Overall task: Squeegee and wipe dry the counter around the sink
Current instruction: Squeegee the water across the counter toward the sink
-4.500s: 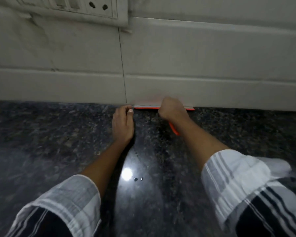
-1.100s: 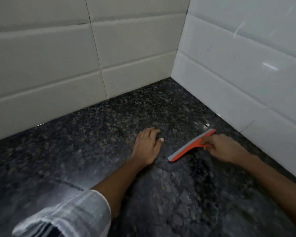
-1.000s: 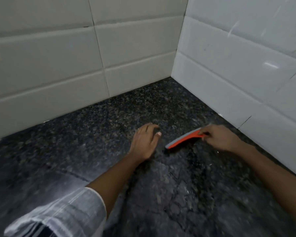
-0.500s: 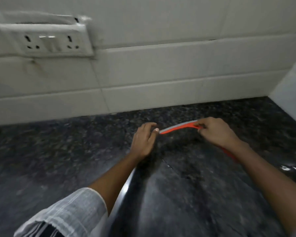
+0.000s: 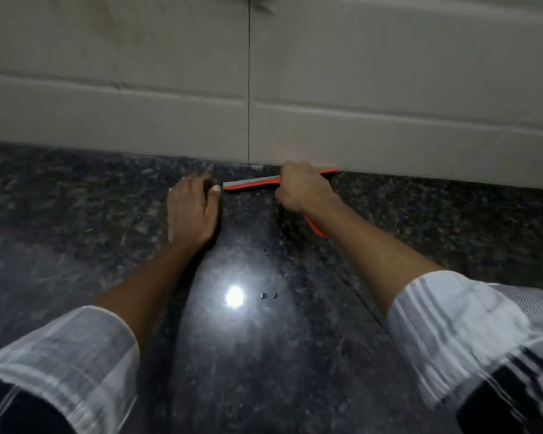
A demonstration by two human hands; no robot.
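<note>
My right hand (image 5: 304, 191) is curled round the orange squeegee (image 5: 251, 184), fingers wrapped over the head end where it meets the handle. The blade runs out from my fist toward nine o'clock, its grey rubber edge lying low along the dark granite counter (image 5: 76, 214), and a short orange tip pokes out of the far side of the fist at three o'clock, right against the foot of the wall. The handle comes out from under my wrist toward five o'clock, partly hidden by the forearm.

My left hand (image 5: 192, 211) lies flat on the counter at nine o'clock from the right one, fingers straight, pointing to twelve, and holding nothing. Its thumb tip sits just beside the free end of the blade; I cannot tell whether they touch.

At twelve o'clock from both hands stands the pale tiled wall (image 5: 389, 89), with a thin vertical grout line dropping to the counter just above the blade. At six o'clock a bright spot of reflected light (image 5: 234, 296) shines on the polished stone between my forearms. Both striped sleeves (image 5: 470, 333) are rolled up the forearms at the lower corners.
</note>
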